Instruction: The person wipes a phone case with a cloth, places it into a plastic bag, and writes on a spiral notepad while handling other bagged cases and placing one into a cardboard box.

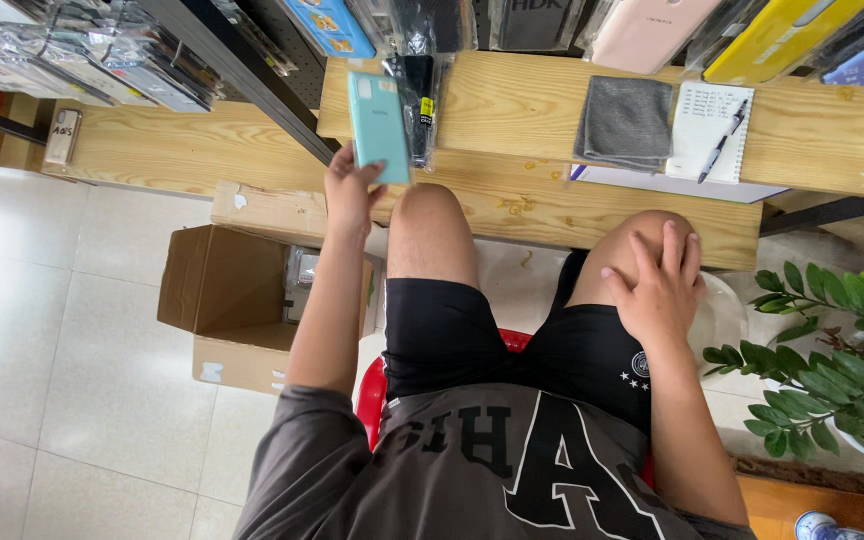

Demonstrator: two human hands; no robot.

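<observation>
My left hand [350,195] is raised in front of me and grips a teal phone case [379,127] by its lower edge, held upright over the wooden bench [512,110]. Just behind the case lies a dark phone case in a clear sleeve [418,110]. My right hand [657,285] rests flat on my right thigh, fingers spread, holding nothing. I sit on a red stool [374,395], knees against the bench edge.
A folded grey cloth [627,122], a notepad [710,130] and a pen [722,142] lie on the bench. Packaged phone cases hang above. An open cardboard box [227,300] stands on the tiled floor at left; a potted plant [832,360] at right.
</observation>
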